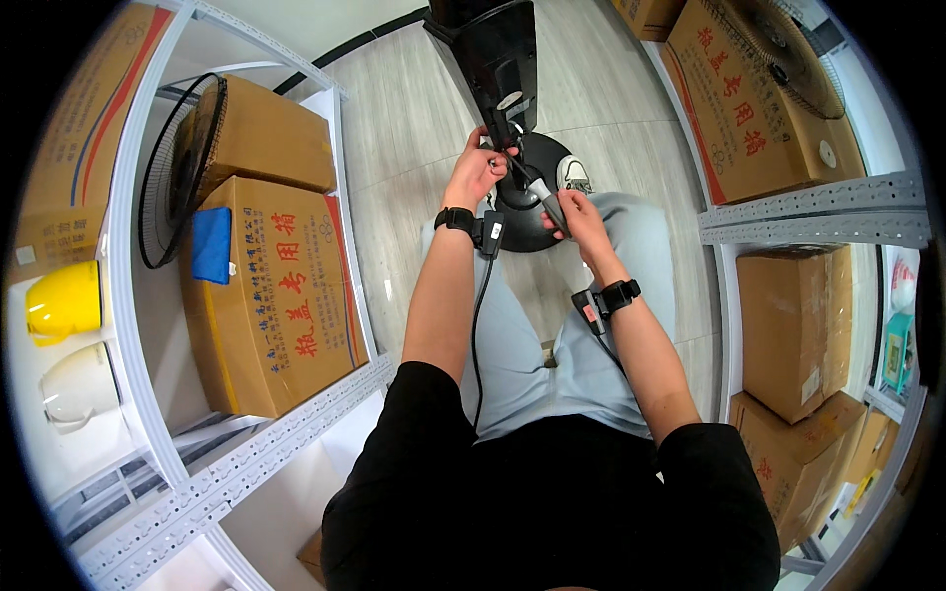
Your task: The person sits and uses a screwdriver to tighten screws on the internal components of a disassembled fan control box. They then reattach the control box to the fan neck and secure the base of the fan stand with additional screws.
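A glossy black upright housing [498, 69], which looks like part of a pedestal fan, rises from a round black base [537, 227] on the floor between my feet. My left hand [475, 172] is at the housing's lower end, fingers curled in against it; what they pinch is hidden. In my right hand [581, 222] is a screwdriver [539, 189] with a pale and dark grey handle. Its shaft points up and left, toward the housing's lower end by my left fingers. The tip cannot be made out.
Metal shelving stands on both sides. On the left are a black fan grille [158, 177], cardboard boxes [281, 295], a blue cloth [212, 244] and a yellow mug-like container [64, 302]. The right shelves hold more boxes [793, 325] and another grille [788, 49]. Cables run from both wrist devices.
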Tool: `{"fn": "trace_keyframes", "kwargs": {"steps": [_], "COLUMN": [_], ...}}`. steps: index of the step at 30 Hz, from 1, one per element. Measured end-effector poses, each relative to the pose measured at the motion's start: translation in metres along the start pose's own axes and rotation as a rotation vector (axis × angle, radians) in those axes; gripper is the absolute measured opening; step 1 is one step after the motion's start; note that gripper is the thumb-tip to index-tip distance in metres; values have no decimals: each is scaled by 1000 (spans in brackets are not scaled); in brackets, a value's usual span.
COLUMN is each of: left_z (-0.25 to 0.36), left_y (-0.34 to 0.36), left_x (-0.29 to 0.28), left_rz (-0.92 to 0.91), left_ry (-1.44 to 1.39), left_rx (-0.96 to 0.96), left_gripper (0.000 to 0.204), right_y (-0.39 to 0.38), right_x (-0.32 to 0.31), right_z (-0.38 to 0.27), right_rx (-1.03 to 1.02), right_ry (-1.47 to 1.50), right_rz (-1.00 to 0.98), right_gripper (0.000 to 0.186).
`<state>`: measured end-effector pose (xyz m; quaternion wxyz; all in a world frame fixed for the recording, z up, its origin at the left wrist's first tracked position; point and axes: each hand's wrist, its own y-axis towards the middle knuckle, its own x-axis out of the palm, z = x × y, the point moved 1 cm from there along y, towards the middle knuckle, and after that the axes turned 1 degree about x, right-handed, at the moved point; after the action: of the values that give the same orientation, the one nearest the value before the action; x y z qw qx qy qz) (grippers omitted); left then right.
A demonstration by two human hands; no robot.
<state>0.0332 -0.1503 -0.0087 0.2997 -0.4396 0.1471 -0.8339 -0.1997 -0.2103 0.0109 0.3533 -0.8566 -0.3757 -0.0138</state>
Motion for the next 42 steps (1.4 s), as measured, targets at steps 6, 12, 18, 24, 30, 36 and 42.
{"fn": "trace_keyframes", "kwargs": {"steps": [6, 12, 18, 24, 30, 36, 42], "left_z": [0, 0, 0, -2, -2, -2, 0], "left_y": [-2, -8, -7, -7, -6, -6, -9], "left_x": [3, 10, 11, 8, 9, 10, 10], "left_rz": [22, 54, 48, 37, 76, 72, 65], "left_ry": [16, 17, 3, -21, -10, 19, -7], "left_rx": [14, 30, 26, 33, 31, 46, 51], "left_gripper": [72, 59, 61, 61, 60, 60, 60], "right_y": [-6, -3, -3, -3, -1, -4, 1], "right_x": [9, -1, 3, 3, -1, 4, -2], "right_z": [10, 1, 10, 11, 9, 16, 14], "right_rx": [-268, -22, -170, -132, -35, -253, -73], "right_ry": [-178, -36, -85, -105, -4, -213, -12], "right_rz": [87, -84, 9, 26, -4, 95, 19], "right_gripper": [34, 35, 37, 47, 45, 35, 38]}}
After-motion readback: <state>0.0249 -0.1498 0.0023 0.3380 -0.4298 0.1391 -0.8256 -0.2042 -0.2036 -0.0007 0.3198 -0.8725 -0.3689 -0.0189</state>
